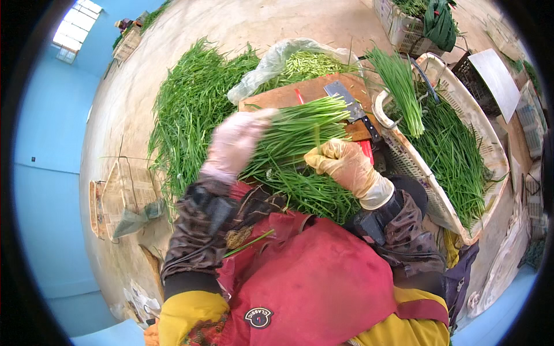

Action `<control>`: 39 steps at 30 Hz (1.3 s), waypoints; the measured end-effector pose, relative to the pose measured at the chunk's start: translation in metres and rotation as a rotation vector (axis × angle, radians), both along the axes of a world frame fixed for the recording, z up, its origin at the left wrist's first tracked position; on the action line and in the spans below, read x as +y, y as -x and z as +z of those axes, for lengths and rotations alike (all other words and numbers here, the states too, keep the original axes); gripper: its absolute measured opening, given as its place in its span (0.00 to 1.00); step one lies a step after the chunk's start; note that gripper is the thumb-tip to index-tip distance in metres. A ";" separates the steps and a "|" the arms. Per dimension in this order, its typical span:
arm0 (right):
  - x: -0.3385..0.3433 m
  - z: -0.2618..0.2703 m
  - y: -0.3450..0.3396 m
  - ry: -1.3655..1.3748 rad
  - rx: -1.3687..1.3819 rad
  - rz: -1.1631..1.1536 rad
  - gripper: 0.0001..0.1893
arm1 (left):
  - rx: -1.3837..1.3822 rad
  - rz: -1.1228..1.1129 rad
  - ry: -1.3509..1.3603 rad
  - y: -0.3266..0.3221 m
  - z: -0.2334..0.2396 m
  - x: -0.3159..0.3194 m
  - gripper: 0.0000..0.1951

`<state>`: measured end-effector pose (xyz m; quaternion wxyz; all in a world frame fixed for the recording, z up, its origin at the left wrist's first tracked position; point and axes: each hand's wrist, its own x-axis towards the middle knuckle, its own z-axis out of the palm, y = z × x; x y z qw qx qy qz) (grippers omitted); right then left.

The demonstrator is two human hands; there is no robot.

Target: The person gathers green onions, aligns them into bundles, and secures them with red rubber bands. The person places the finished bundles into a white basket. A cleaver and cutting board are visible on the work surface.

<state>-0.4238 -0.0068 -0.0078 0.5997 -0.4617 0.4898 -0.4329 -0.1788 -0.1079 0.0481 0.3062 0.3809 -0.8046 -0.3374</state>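
Note:
A bundle of long green garlic chives (303, 121) lies with its pale cut ends to the right, partly over a wooden cutting board (277, 94). My left hand (238, 140), gloved and blurred, is at the bundle's left side; whether its fingers grip the stalks is unclear. My right hand (339, 162), in a yellowish glove, is closed below the cut ends, with a thin yellow-green stalk (317, 136) rising from its fingers. A cleaver (346, 101) with a black handle rests on the board behind the bundle. More loose chives (316, 190) lie just in front of me.
A large chive heap (186, 108) spreads at the left. Behind the board, a clear plastic bag (259, 71) holds short cut pieces (311, 64). A white plastic crate (497, 173) of chives stands right, with a separate bunch (400, 86) across its near-left rim. Another crate (130, 194) stands left.

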 end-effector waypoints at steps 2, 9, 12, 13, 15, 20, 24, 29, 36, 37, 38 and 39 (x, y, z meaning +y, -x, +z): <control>0.004 -0.013 0.003 -0.098 -0.024 0.000 0.08 | -0.055 0.232 -0.084 -0.040 0.014 -0.021 0.13; 0.000 -0.018 -0.023 -0.059 -0.431 0.093 0.09 | -0.338 -0.131 -0.077 -0.022 -0.009 0.025 0.46; -0.009 -0.012 -0.024 0.032 -0.471 -0.011 0.10 | -0.337 -0.169 -0.470 0.022 -0.031 0.046 0.35; -0.012 -0.011 -0.014 0.023 -0.394 0.005 0.11 | -0.406 -0.118 -0.351 0.032 -0.034 0.040 0.25; -0.008 -0.008 0.007 0.048 -0.541 -0.192 0.11 | -0.321 -0.076 -0.480 0.038 -0.029 0.022 0.19; 0.006 -0.010 0.098 0.132 -0.468 -0.441 0.09 | -0.504 -0.175 -0.071 0.054 -0.037 -0.043 0.18; 0.053 -0.031 0.164 0.069 -0.267 -0.626 0.08 | -0.581 -0.260 0.192 0.082 -0.085 -0.086 0.20; 0.129 -0.075 0.235 -0.084 -0.035 -0.823 0.08 | -0.789 -0.239 0.187 0.104 -0.169 -0.103 0.45; 0.154 -0.111 0.309 -0.265 0.087 -0.968 0.08 | -0.698 -0.254 0.172 0.100 -0.183 -0.100 0.49; 0.147 -0.117 0.317 -0.254 0.070 -0.965 0.08 | -0.656 -0.274 0.193 0.102 -0.179 -0.100 0.49; 0.133 -0.126 0.323 -0.248 0.060 -0.967 0.09 | -0.657 -0.265 0.165 0.105 -0.175 -0.099 0.49; 0.124 -0.134 0.330 -0.246 0.196 -0.889 0.10 | -0.628 -0.267 0.161 0.107 -0.173 -0.098 0.47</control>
